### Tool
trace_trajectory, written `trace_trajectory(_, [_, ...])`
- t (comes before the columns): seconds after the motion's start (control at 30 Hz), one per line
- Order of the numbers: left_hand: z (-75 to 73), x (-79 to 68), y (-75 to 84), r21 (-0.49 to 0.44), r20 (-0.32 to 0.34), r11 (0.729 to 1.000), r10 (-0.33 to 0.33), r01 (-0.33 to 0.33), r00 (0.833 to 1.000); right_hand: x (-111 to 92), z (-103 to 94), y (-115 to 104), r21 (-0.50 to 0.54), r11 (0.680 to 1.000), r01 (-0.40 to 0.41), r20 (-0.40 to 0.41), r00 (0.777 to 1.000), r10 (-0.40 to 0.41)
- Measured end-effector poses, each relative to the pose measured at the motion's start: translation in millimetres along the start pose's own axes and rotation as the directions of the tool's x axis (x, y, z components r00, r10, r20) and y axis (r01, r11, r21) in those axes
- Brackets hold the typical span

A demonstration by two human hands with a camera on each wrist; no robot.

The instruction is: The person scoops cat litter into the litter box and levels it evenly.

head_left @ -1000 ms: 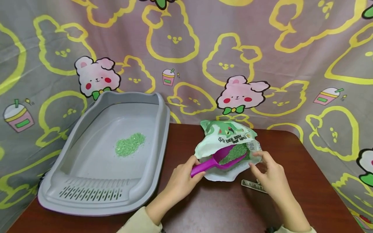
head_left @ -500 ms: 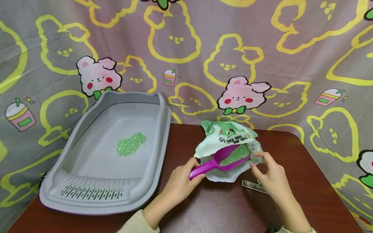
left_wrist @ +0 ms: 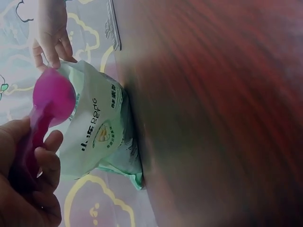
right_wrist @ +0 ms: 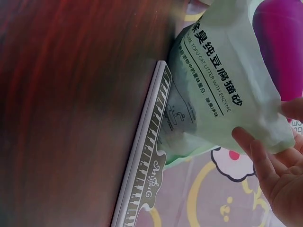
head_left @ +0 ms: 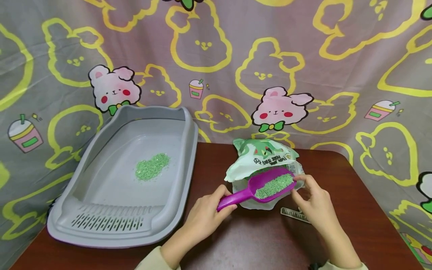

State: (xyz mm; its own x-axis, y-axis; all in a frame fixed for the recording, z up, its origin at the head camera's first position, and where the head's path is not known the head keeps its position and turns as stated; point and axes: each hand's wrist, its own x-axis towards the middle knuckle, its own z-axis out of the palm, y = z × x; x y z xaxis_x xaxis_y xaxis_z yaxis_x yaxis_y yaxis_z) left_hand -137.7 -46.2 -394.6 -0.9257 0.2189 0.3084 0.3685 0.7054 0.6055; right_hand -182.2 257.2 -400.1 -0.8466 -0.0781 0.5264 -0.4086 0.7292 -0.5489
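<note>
My left hand (head_left: 206, 215) grips the handle of a purple scoop (head_left: 236, 198). Green cat litter pellets (head_left: 275, 186) lie in its bowl, which is at the mouth of an opened, pale green cat litter bag (head_left: 263, 155). The bag lies on its side, its mouth facing me. At the right edge of that mouth, my right hand (head_left: 315, 202) pinches the bag's rim between thumb and fingers; in the right wrist view, the fingers (right_wrist: 258, 158) are on the printed bag wall (right_wrist: 213, 80). From the left wrist view, the scoop's underside (left_wrist: 54, 97) shows above the bag opening.
A large grey litter tray (head_left: 101, 240) stands on the left of the brown table (head_left: 243, 240), with a small heap of green pellets (head_left: 152, 167) inside. Beside the right hand lies a flat strip with a piano-key print (head_left: 291, 215). A patterned curtain (head_left: 216, 82) hangs behind.
The left hand has drawn the scoop out from inside the bag, slightly toward me, and levelled it; its pellets now show more fully. The right hand keeps its place on the bag rim.
</note>
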Motion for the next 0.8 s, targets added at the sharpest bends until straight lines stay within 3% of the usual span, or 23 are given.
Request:
trace_trajectory(0.2, [-4.1,-1.4,0.4,0.073,-0.022,0.997,0.030,-0.028,0.999,1.0,-1.0,1.0,-0.004,1.000,0.005,0.001,1.000,-0.005])
trace_trajectory(0.47, [-8.4,-6.0,-1.5,0.087,-0.033,0.996,0.040,-0.037,0.999,0.5,-1.2,2.2,-0.027,1.000,0.001,0.011,1.000,-0.001])
trace_trajectory(0.8, [-24.9,-16.5,0.7,0.070,-0.071,0.996,0.054,-0.049,0.996,1.1,-0.5,3.2,-0.018,1.000,0.011,0.007,1.000,-0.011])
